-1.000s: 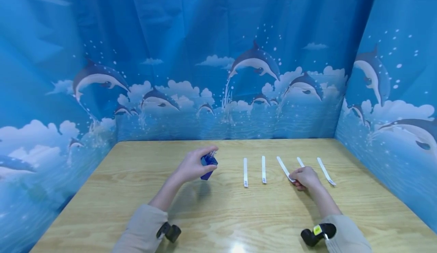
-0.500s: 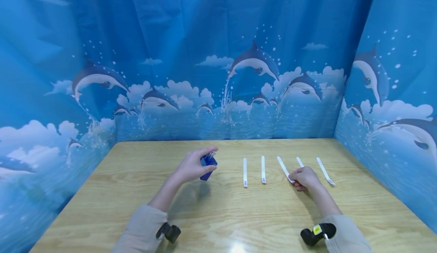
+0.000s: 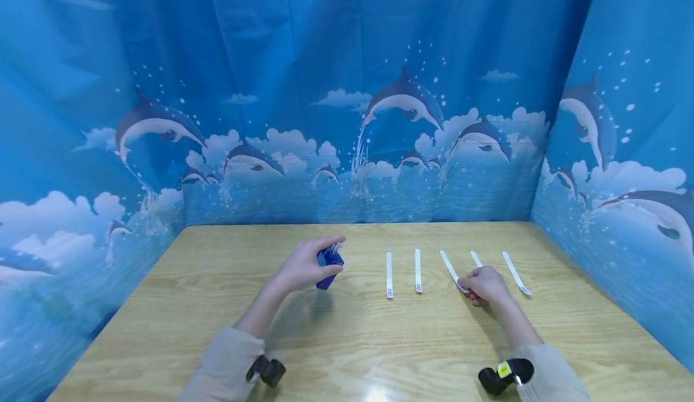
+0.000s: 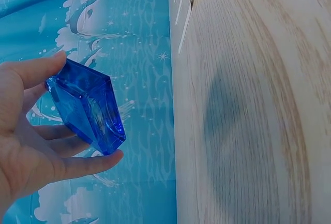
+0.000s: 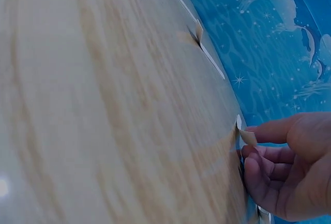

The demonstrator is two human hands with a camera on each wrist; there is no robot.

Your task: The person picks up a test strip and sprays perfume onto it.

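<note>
My left hand (image 3: 305,264) holds a blue faceted glass perfume bottle (image 4: 85,105) above the table, left of the strips. The bottle is tilted, with a small shiny spray top under the index finger in the head view. Several narrow white paper test strips lie in a row on the right half. My right hand (image 3: 485,284) pinches the near end of the middle strip (image 3: 449,265) between thumb and index finger. That end is bent up in the right wrist view. Part of the strip (image 3: 476,258) just right of it is hidden behind the hand.
Two strips lie left of the right hand: an outer strip (image 3: 389,275) and an inner strip (image 3: 418,271). Another strip (image 3: 517,273) lies at the far right. A blue dolphin-print curtain (image 3: 347,197) borders the wooden table (image 3: 347,342) at the back and sides.
The bottle has tipped slightly in my left hand, its base moving a little left and down. My right hand keeps its pinch on the strip with no clear movement.
</note>
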